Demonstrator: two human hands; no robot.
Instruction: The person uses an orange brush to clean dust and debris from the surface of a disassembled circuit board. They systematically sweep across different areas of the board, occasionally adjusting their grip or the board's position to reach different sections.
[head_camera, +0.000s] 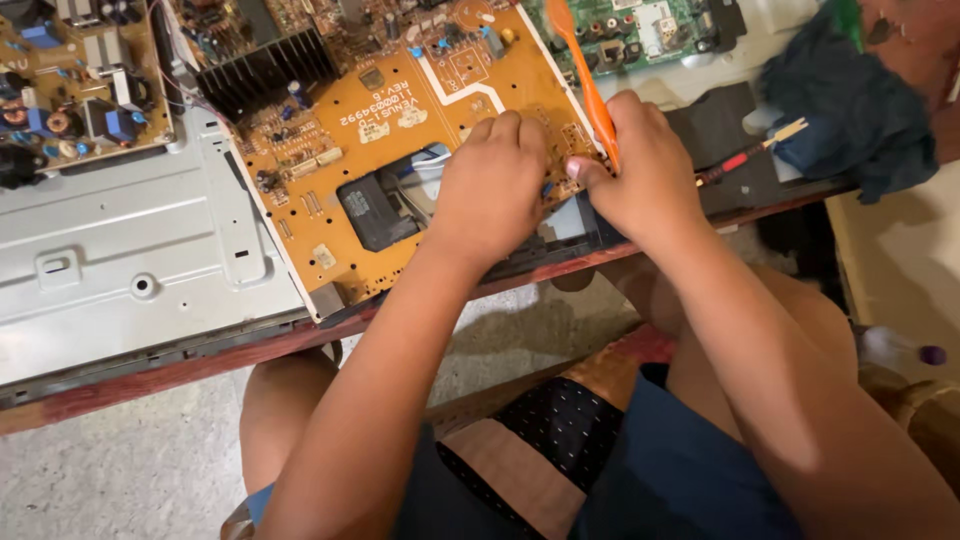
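Big grey metal chassis (130, 240) across the surface (150, 375), orange circuit board (400, 150) lying flat on top, near edge right by the lap. Probably light and stiff but brittle, crammed with small parts, so best gripped by bare edges, not the black heatsink (265, 70) or components. Left hand (490, 190) palm-down on the board's lower right corner, fingers curled together, pressing down. Right hand (640, 170) just beside, touching it, fingers pinched tight round an orange plastic tool (590, 90), tip angled up and away. Can't tell what sits under the fingertips. Blue cloth (850, 110) off to the right.
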